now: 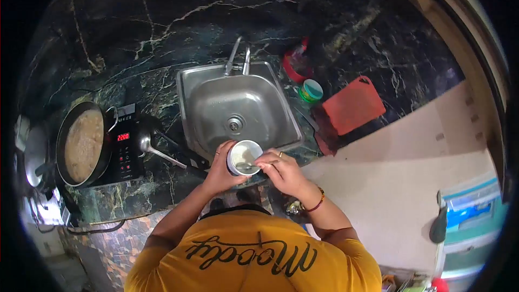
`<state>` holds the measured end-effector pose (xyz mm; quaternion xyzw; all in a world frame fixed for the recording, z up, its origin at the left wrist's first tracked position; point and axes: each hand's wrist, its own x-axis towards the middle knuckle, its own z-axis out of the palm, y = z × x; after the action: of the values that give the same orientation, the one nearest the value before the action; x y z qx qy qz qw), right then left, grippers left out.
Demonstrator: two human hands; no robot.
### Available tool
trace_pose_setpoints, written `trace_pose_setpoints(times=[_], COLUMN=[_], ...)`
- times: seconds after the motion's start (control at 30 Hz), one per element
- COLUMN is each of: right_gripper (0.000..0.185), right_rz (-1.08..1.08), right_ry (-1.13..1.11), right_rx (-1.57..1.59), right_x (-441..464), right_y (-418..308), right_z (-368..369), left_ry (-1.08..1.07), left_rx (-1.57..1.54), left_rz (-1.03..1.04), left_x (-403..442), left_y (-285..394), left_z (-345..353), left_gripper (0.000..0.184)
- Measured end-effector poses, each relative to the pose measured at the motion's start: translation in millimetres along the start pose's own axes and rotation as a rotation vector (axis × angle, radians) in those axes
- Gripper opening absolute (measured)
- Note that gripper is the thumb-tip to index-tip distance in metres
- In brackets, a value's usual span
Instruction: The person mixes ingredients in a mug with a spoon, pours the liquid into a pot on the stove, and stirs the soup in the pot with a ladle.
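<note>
My left hand point(219, 172) is wrapped around a white cup point(232, 158), held over the front edge of the sink. Pale contents show inside it, though I cannot make out what they are. A metal spoon point(247, 166) dips into the cup, its handle pinched in the fingers of my right hand point(283, 173). Part of the handle is hidden by those fingers. Below the cup lies the dark counter edge, and the steel sink point(189, 121) is just beyond.
To the left, a pan point(60, 154) of light brown liquid stands on an induction cooktop point(123, 154) displaying 2200. A ladle point(165, 155) rests beside it. Right of the sink are a green-and-white tub point(311, 91), a knife point(309, 120) and a red cutting board point(354, 105).
</note>
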<state>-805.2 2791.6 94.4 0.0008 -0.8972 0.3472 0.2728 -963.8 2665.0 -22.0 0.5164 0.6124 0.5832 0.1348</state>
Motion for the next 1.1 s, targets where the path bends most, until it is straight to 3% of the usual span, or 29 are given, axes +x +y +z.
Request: trace_pose_setpoints(times=[0.1,0.27,0.37,0.4,0.47,0.5,0.53,0.6,0.67,0.73,0.87,0.93,1.0,1.03,1.1], right_gripper=[0.013,0.011,0.014,0.014,0.025,0.042,0.042,0.053,0.056,0.056,0.052,0.048,0.044,0.042,0.038], right_rz=[0.108,-0.041,0.207,0.196,0.318,0.292,0.282,0.449,0.449,0.54,0.591,0.357,0.308,0.601,0.87], right_ry=[-0.049,-0.076,-0.224,-0.236,-0.218,-0.279,-0.293,-0.271,-0.235,-0.064,0.021,0.022,0.079,0.015,0.07], right_rx=[0.026,0.14,0.281,0.28,0.376,0.472,0.472,0.855,0.813,0.618,0.496,0.236,0.243,0.307,0.897], right_x=[20,54,61,66,79,82,90,113,135,163,217,228,212,202,192], right_y=[33,80,105,117,145,173,195,237,310,374,451,461,463,462,459], right_z=[-9,2,-9,-13,-19,-22,-30,-46,-34,-7,51,71,81,83,87], left_ry=[0.054,0.138,0.181,0.183,0.181,0.161,0.178,0.16,0.18,0.19,0.167,0.163,0.188,0.185,0.186], left_rx=[-0.004,-0.168,-0.131,-0.07,-0.023,0.021,0.024,0.031,0.028,0.019,0.069,0.072,0.095,0.095,0.108], left_rz=[-0.029,-0.166,-0.191,-0.201,-0.194,-0.19,-0.191,-0.244,-0.276,-0.315,-0.337,-0.332,-0.31,-0.318,-0.348], left_x=[9,33,49,56,72,80,87,103,122,140,171,179,185,188,191], left_y=[-14,-40,-63,-69,-80,-86,-95,-117,-128,-138,-154,-157,-159,-160,-159], left_z=[1,16,22,22,21,21,21,25,28,33,37,35,34,33,34], left_gripper=[0.095,0.094,0.092,0.091,0.09,0.089,0.089,0.09,0.09,0.09,0.092,0.094,0.089,0.089,0.09])
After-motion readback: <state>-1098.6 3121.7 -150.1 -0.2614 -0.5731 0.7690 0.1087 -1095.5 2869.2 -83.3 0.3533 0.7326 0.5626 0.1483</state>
